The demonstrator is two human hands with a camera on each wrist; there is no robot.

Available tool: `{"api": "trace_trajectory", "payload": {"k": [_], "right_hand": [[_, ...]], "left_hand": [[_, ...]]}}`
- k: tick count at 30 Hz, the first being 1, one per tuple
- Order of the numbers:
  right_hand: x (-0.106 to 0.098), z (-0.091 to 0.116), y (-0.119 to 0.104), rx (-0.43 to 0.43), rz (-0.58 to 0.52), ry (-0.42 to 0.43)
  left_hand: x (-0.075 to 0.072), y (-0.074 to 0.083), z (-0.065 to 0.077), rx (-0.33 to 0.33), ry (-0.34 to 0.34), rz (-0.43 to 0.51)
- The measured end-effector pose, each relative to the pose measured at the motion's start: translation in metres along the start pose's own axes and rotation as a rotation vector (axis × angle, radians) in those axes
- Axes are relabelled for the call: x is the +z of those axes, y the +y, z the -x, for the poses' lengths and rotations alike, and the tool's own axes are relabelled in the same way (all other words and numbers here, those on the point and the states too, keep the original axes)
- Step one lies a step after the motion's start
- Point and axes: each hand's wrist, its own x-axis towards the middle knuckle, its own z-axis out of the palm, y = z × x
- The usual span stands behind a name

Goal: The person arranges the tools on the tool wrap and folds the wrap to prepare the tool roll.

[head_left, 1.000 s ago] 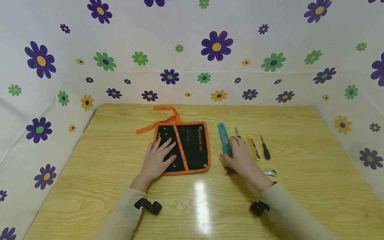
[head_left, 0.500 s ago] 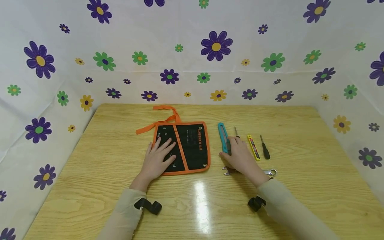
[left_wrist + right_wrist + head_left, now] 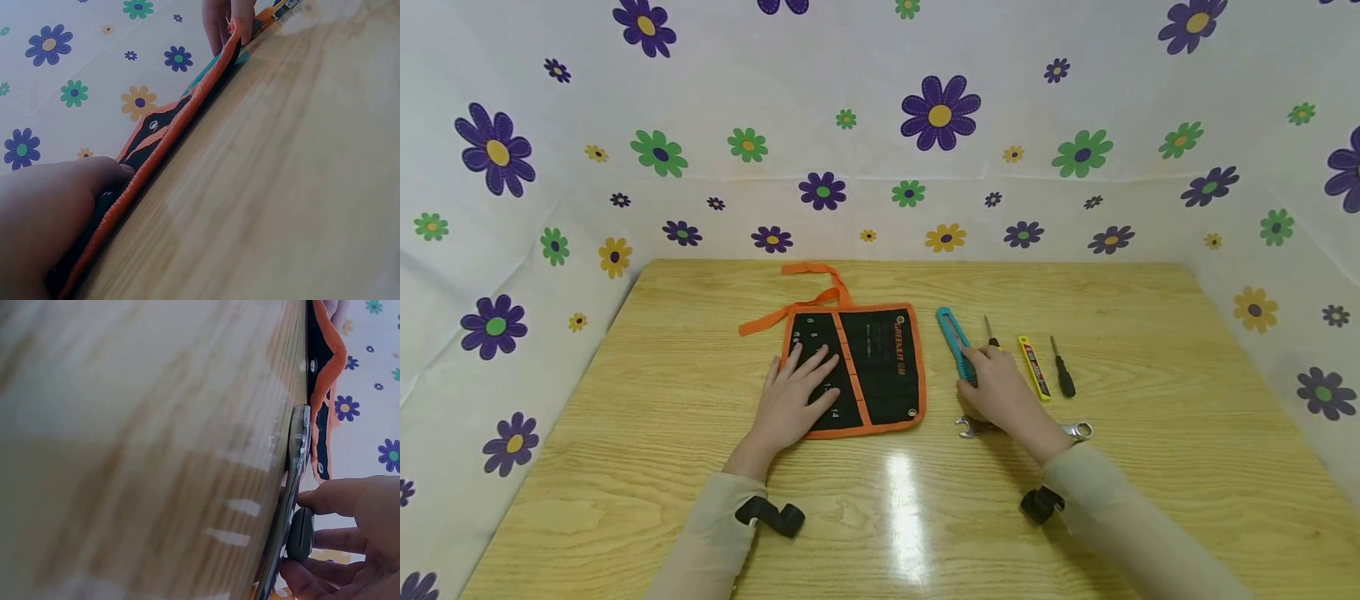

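Note:
A black tool pouch (image 3: 883, 358) with orange trim and numbered pockets lies flat on the table. My left hand (image 3: 793, 404) rests on its left part, fingers spread; the left wrist view shows the thumb on the fabric by the orange edge (image 3: 156, 153). To the pouch's right, my right hand (image 3: 1003, 396) holds the lower end of a teal utility knife (image 3: 951, 331) between thumb and fingers. In the right wrist view the knife's dark end (image 3: 301, 534) sits between them. Below that hand lies a combination wrench (image 3: 1081, 431), its middle hidden.
Right of the knife lie a small screwdriver (image 3: 989, 327), partly covered by my right hand, a yellow case (image 3: 1033, 368) with a printed label, and a black-handled screwdriver (image 3: 1063, 375). Orange straps (image 3: 808, 304) trail from the pouch's top left. A flowered cloth (image 3: 880, 150) hangs behind the wooden table.
The utility knife's top has swung slightly left, and its lower end is now more covered by my right hand, whose thumb has shifted slightly right. My left hand has stayed on the pouch.

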Motion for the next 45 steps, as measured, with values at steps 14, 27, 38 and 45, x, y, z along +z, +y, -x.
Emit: {"api": "trace_trajectory", "payload": {"k": [14, 27, 38, 45], "right_hand": [[-0.007, 0.010, 0.000, 0.001, -0.135, 0.063], [-0.014, 0.032, 0.000, -0.007, -0.301, 0.205], [-0.013, 0.043, 0.006, -0.132, -0.398, 0.378], [-0.013, 0.046, 0.013, -0.293, -0.399, 0.437]], "left_hand": [[0.000, 0.000, 0.001, -0.004, -0.005, 0.002], [0.001, -0.002, 0.001, -0.004, -0.007, 0.000], [0.001, -0.001, 0.000, -0.006, -0.015, -0.002], [0.001, -0.001, 0.000, 0.000, -0.009, 0.002]]}}
